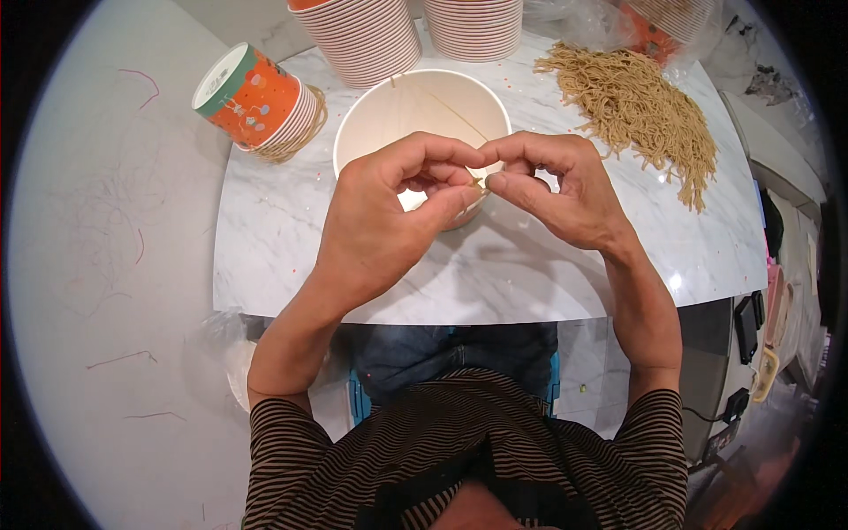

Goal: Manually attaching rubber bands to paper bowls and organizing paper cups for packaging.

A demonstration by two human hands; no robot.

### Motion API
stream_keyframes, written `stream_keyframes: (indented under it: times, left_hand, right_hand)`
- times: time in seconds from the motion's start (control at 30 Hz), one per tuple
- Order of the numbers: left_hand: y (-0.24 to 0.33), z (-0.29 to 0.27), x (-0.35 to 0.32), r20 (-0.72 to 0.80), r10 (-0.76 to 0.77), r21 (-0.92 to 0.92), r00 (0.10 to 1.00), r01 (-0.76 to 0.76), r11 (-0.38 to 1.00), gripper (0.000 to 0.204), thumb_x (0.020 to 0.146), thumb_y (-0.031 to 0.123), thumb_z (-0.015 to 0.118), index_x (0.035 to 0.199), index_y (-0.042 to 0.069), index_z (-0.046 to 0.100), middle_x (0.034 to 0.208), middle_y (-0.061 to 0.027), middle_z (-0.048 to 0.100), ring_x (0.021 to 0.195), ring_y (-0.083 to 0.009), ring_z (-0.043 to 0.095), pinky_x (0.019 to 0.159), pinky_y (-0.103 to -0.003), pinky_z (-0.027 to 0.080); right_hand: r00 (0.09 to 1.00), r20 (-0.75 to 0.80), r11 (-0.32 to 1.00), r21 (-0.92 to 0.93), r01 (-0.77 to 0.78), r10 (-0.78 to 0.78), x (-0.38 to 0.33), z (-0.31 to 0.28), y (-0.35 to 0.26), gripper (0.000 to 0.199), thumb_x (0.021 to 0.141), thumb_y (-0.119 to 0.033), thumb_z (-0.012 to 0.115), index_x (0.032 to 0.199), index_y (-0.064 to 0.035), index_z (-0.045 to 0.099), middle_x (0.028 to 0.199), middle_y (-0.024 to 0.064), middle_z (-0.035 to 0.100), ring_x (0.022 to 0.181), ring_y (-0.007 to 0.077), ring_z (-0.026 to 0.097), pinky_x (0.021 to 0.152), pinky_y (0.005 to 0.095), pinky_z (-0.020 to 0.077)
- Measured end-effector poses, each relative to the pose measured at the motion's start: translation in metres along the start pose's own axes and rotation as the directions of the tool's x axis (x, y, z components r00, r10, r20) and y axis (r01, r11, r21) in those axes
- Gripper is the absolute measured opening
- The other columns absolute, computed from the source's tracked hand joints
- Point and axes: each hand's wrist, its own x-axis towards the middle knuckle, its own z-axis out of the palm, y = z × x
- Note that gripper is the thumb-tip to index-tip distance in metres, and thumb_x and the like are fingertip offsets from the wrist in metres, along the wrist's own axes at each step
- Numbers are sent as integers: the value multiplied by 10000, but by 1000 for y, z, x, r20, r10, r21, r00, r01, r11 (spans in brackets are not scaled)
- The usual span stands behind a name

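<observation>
In front of me is a large white paper bucket [382,119], its open mouth facing up. At its near right rim, my left hand [380,208] and my right hand [570,190] work close together, index fingertips almost touching. Both hands pinch a thin tan cord [459,117] between thumb and fingers. One length of the cord runs up across the bucket's inside, and a short bit shows between the thumbs. My fingers hide whether it is knotted or passes through the bucket's wall. A small end of cord [393,81] shows at the far rim.
Tan cut cords [632,115] lie heaped at the right. Nested paper buckets [362,44] and a second stack [474,28] stand behind. An orange and green stack [256,102] with cord loops lies tilted at the left. The marbled table [291,256] has a curved edge; a wall is left.
</observation>
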Motion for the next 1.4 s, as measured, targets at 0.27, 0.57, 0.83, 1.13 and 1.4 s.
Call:
stream_keyframes:
  times: [0.27,0.57,0.83,1.13,1.4]
  left_hand:
    - [10,3,-1,-5,-101,58,995,101,993,117,936,-33,713,1052,-49,720,992,-50,738,914,-101,684,853,-252,555]
    - [6,6,-6,-58,-42,20,997,43,999,119,941,23,709,1043,-33,737,952,-69,768,884,-122,721,822,-264,577]
    - [11,11,-9,-56,-49,102,997,55,993,107,938,-33,714,1045,-43,709,998,-52,732,888,-96,672,816,-241,544]
    - [8,13,-12,-96,7,170,995,10,985,140,920,-34,727,1047,-35,668,992,-48,714,889,-100,669,821,-252,551]
    - [7,16,-10,-118,7,144,993,10,990,157,918,-42,722,1037,-20,622,987,-51,704,900,-99,667,833,-254,548]
  right_hand:
    - [1000,13,1000,27,1,-1,-2,-4,-5,206,937,-121,705,1085,1,780,731,11,687,663,53,559,592,243,437]
    - [993,90,997,-18,-81,82,-6,-2,-16,171,918,-139,727,991,7,777,678,5,655,607,44,519,549,235,408]
    - [992,-91,996,11,-87,87,-18,12,-14,94,888,-55,688,909,30,723,656,-34,573,629,28,515,573,231,451]
    - [990,-88,988,119,-100,111,-21,16,-6,100,898,-39,675,960,33,704,674,-56,560,628,2,498,566,194,431]
    - [982,-143,989,95,-111,124,-23,19,-5,49,891,-39,715,901,9,715,673,-70,572,616,7,472,558,205,393]
